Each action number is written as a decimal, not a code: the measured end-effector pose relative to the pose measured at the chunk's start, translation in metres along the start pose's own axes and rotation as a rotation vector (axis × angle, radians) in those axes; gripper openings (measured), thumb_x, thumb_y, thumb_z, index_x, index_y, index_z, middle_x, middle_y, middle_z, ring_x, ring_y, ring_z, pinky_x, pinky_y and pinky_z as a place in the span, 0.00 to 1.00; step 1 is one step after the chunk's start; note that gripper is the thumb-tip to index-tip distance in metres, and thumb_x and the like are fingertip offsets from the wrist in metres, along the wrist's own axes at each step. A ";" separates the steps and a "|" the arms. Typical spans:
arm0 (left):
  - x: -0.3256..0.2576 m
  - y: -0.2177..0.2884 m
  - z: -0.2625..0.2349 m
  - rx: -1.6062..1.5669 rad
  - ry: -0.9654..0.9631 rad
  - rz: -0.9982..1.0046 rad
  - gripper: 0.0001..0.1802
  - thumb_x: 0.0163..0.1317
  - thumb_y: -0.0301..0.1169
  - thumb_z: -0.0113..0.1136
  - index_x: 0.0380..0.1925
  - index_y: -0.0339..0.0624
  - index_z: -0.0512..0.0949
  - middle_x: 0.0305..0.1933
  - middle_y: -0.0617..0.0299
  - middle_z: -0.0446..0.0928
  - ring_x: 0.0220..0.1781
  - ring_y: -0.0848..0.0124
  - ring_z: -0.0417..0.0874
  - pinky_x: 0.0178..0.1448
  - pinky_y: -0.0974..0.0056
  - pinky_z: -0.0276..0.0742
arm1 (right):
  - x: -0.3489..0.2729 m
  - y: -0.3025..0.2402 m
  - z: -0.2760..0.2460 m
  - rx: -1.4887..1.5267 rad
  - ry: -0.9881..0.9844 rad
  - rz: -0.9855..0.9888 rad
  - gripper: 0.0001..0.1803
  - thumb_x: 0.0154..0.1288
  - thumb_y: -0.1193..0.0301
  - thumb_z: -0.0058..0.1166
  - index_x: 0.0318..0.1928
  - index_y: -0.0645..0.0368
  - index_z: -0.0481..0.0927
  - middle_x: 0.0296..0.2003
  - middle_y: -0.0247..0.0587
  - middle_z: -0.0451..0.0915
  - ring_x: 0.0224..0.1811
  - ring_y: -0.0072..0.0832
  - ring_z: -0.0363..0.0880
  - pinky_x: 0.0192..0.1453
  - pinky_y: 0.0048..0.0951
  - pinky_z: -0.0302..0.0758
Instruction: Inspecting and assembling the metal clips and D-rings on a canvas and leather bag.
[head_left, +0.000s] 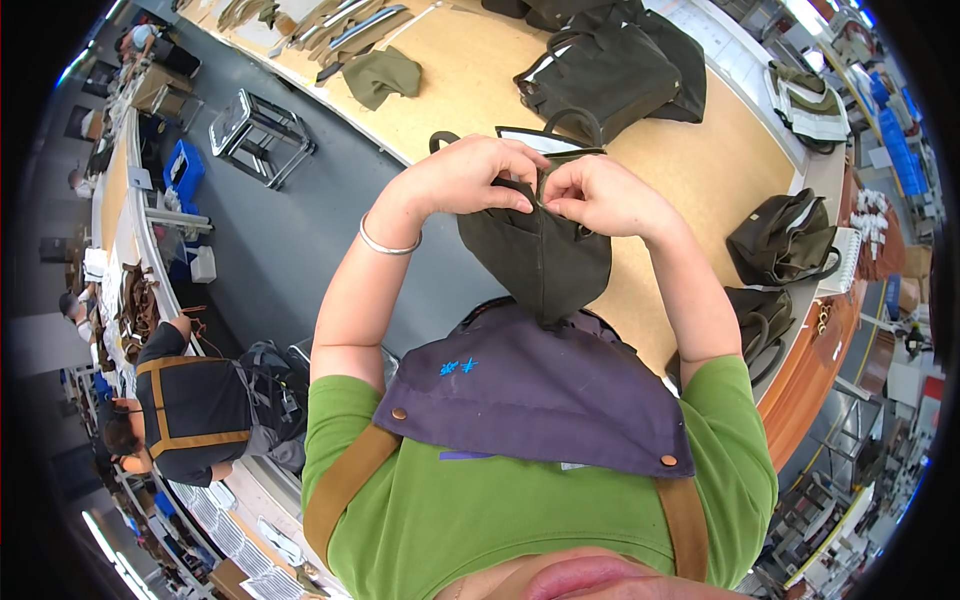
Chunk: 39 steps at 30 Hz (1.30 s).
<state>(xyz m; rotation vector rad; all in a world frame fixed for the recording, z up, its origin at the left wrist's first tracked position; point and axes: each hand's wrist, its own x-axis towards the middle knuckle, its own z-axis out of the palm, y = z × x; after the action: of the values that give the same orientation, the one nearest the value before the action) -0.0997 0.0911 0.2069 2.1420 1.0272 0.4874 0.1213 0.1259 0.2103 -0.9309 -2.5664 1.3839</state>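
A dark olive handbag (535, 260) is held up in front of my chest, its side seam facing me. My left hand (475, 175) pinches the bag's upper edge on the left of the seam. On the other side, my right hand (605, 195) has thumb and finger pressed together at the same edge, close to the left fingertips. Any small part between the fingers is too small to make out. Behind the hands, the bag's loop handle (575, 120) sticks up beside a strip of pale lining.
Across the tan worktable (720, 190) lie more dark bags (610, 75) and an olive fabric piece (382, 78). Finished-looking bags (785, 238) stand at the right edge. A metal stool (260, 135) is on the grey floor at left. A co-worker (200, 410) works at lower left.
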 end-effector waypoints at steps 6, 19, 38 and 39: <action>0.000 0.004 0.004 0.091 0.072 -0.076 0.13 0.48 0.34 0.72 0.32 0.38 0.83 0.36 0.58 0.77 0.38 0.60 0.77 0.43 0.58 0.72 | -0.009 0.006 0.006 0.066 0.140 0.029 0.05 0.60 0.75 0.56 0.34 0.64 0.81 0.23 0.37 0.80 0.26 0.22 0.75 0.33 0.28 0.72; -0.007 0.009 0.016 0.329 0.119 -0.027 0.16 0.53 0.41 0.68 0.30 0.39 0.81 0.38 0.62 0.72 0.43 0.67 0.73 0.54 0.59 0.56 | -0.015 -0.009 0.008 0.021 0.158 0.085 0.10 0.57 0.75 0.53 0.38 0.64 0.84 0.31 0.50 0.84 0.35 0.39 0.83 0.42 0.35 0.77; -0.009 0.018 0.015 0.316 0.110 -0.079 0.16 0.53 0.39 0.68 0.29 0.36 0.80 0.39 0.59 0.73 0.43 0.62 0.72 0.54 0.59 0.58 | -0.016 -0.011 0.007 -0.073 0.145 0.031 0.10 0.58 0.75 0.55 0.40 0.62 0.84 0.35 0.50 0.83 0.40 0.43 0.82 0.45 0.38 0.76; -0.009 0.018 0.015 0.313 0.107 -0.083 0.15 0.53 0.39 0.68 0.29 0.36 0.80 0.39 0.59 0.73 0.43 0.62 0.72 0.54 0.60 0.58 | -0.016 -0.011 0.007 -0.072 0.142 0.032 0.10 0.58 0.75 0.54 0.40 0.62 0.84 0.35 0.50 0.83 0.40 0.43 0.82 0.46 0.38 0.76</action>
<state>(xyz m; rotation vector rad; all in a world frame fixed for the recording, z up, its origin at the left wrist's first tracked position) -0.0867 0.0699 0.2095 2.3535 1.3197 0.4285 0.1271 0.1074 0.2178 -1.0459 -2.5204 1.1933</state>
